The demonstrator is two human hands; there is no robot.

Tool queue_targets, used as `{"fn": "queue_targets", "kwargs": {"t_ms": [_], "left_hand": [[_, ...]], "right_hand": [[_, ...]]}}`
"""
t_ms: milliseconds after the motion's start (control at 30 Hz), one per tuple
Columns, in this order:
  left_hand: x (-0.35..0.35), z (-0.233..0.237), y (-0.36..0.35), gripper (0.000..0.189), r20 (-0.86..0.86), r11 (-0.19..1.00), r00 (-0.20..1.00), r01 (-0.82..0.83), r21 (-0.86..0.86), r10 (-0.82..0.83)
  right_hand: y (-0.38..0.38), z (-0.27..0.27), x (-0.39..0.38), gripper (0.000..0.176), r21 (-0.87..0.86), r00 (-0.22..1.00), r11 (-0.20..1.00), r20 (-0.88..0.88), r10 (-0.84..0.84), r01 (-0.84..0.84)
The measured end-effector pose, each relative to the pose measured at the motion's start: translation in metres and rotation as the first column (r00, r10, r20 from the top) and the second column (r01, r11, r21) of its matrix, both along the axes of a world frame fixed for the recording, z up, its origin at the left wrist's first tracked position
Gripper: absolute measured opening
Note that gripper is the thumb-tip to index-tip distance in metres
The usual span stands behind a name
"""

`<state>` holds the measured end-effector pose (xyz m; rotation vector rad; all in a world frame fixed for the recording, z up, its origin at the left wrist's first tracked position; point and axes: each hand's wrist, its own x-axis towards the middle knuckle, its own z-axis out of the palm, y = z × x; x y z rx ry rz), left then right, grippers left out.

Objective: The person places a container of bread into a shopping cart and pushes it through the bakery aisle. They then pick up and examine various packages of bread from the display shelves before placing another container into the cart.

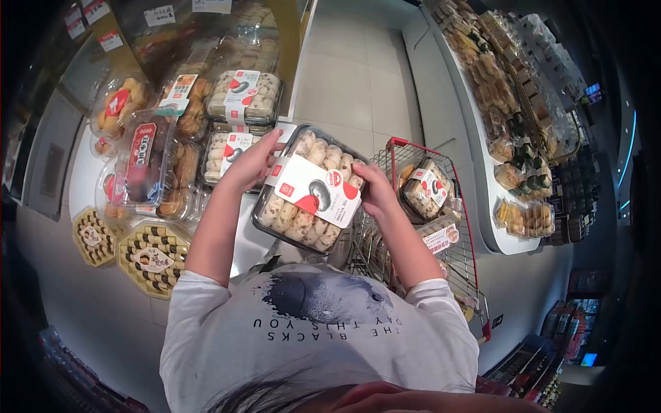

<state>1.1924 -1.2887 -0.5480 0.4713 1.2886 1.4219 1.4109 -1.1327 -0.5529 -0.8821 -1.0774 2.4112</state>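
Between my two hands is a clear plastic pastry box point(306, 219) with a dark base, packed with rows of pale, speckled rolls. A white and red label point(318, 190) with a dark bean picture wraps across its lid. My left hand point(249, 162) grips the box's left edge, fingers partly hidden at its side. On the opposite edge, my right hand point(376, 191) is closed with the thumb over the lid. Just left of my left hand, similar boxes of rolls point(244, 96) stand stacked on the display.
A red-rimmed shopping cart point(451, 172) stands right of me, holding another pastry box point(427, 189) and other packages. Left, a white display table point(256, 237) bears clear tubs and octagonal cookie boxes point(153, 259). A curved counter point(485, 199) with bagged bread lies far right, beyond the tiled aisle point(344, 82).
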Motion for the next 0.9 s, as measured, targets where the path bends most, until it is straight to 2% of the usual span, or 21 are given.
{"fn": "queue_targets", "kwargs": {"t_ms": [33, 67, 100, 167, 233, 267, 333, 367, 400, 433, 467, 500, 533, 600, 633, 700, 733, 833, 900], "left_hand": [[-0.009, -0.009, -0.014, 0.066, 0.135, 0.998, 0.988, -0.069, -0.004, 0.069], [-0.013, -0.015, -0.028, 0.061, 0.197, 0.996, 0.979, -0.068, 0.061, 0.055], [-0.016, -0.032, -0.043, 0.061, 0.132, 0.992, 0.983, -0.128, 0.007, 0.126], [-0.012, -0.045, -0.071, 0.063, 0.314, 0.983, 0.944, -0.144, 0.111, 0.103], [-0.001, -0.066, -0.094, 0.065, 0.552, 0.960, 0.834, -0.162, 0.230, 0.009], [0.007, -0.076, -0.102, 0.064, 0.593, 0.946, 0.805, -0.184, 0.268, -0.011], [0.026, -0.089, -0.106, 0.068, 0.475, 0.912, 0.880, -0.209, 0.354, 0.017], [0.033, -0.090, -0.107, 0.071, 0.411, 0.892, 0.911, -0.215, 0.397, 0.036], [0.037, -0.089, -0.108, 0.074, 0.444, 0.904, 0.894, -0.245, 0.351, 0.070], [0.040, -0.088, -0.107, 0.075, 0.336, 0.918, 0.933, -0.240, 0.316, 0.128], [0.042, -0.085, -0.105, 0.075, 0.222, 0.929, 0.958, -0.240, 0.280, 0.181], [0.041, -0.082, -0.104, 0.076, 0.102, 0.938, 0.969, -0.245, 0.246, 0.226], [0.037, -0.075, -0.104, 0.077, 0.153, 0.933, 0.946, -0.312, 0.180, 0.286], [0.021, -0.062, -0.102, 0.076, 0.114, 0.909, 0.930, -0.365, 0.203, 0.348], [0.012, -0.055, -0.100, 0.075, 0.096, 0.896, 0.921, -0.389, 0.213, 0.377], [-0.018, -0.047, -0.094, 0.073, -0.046, 0.869, 0.890, -0.431, 0.244, 0.454], [-0.032, -0.040, -0.092, 0.068, -0.169, 0.860, 0.854, -0.445, 0.249, 0.491], [-0.067, -0.019, -0.084, 0.063, 0.180, 0.812, 0.870, -0.493, 0.312, 0.459], [-0.075, -0.017, -0.076, 0.061, 0.063, 0.839, 0.872, -0.486, 0.247, 0.486]], "right_hand": [[-0.006, -0.004, -0.008, 0.038, -0.054, 1.000, 0.998, 0.015, -0.013, 0.013], [-0.013, 0.000, -0.017, 0.037, -0.119, 1.000, 0.993, 0.000, 0.012, -0.012], [-0.019, -0.002, -0.023, 0.038, -0.182, 0.999, 0.982, 0.008, -0.043, 0.043], [-0.032, -0.007, -0.033, 0.040, -0.309, 0.987, 0.937, 0.034, -0.158, 0.161], [-0.042, -0.018, -0.036, 0.042, -0.321, 0.987, 0.936, -0.021, -0.156, 0.141], [-0.043, -0.033, -0.034, 0.041, -0.342, 0.986, 0.929, -0.040, -0.162, 0.139], [-0.055, -0.041, -0.034, 0.038, -0.380, 0.979, 0.910, -0.051, -0.195, 0.162], [-0.061, -0.049, -0.037, 0.037, -0.312, 0.970, 0.926, -0.053, -0.239, 0.212], [-0.066, -0.063, -0.040, 0.037, -0.242, 0.957, 0.934, -0.059, -0.285, 0.263], [-0.072, -0.060, -0.046, 0.037, -0.170, 0.942, 0.934, -0.068, -0.329, 0.314], [-0.073, -0.052, -0.046, 0.038, -0.113, 0.959, 0.953, -0.010, -0.283, 0.280], [-0.074, -0.046, -0.052, 0.039, -0.019, 0.965, 0.966, -0.042, -0.260, 0.259], [-0.076, -0.040, -0.061, 0.039, 0.074, 0.969, 0.967, -0.071, -0.237, 0.242], [-0.071, -0.031, -0.075, 0.038, 0.217, 0.984, 0.960, -0.064, -0.167, 0.177], [-0.066, -0.025, -0.083, 0.038, 0.165, 0.995, 0.981, 0.003, -0.102, 0.100], [-0.052, -0.013, -0.098, 0.038, 0.045, 0.992, 0.998, 0.123, 0.041, -0.046], [-0.037, -0.031, -0.107, 0.044, -0.055, 0.988, 0.987, 0.032, 0.150, -0.148], [-0.035, -0.004, -0.150, 0.051, -0.264, 0.999, 0.964, 0.025, 0.047, -0.039], [-0.029, -0.003, -0.177, 0.053, -0.170, 1.000, 0.985, 0.006, 0.029, -0.027]]}}
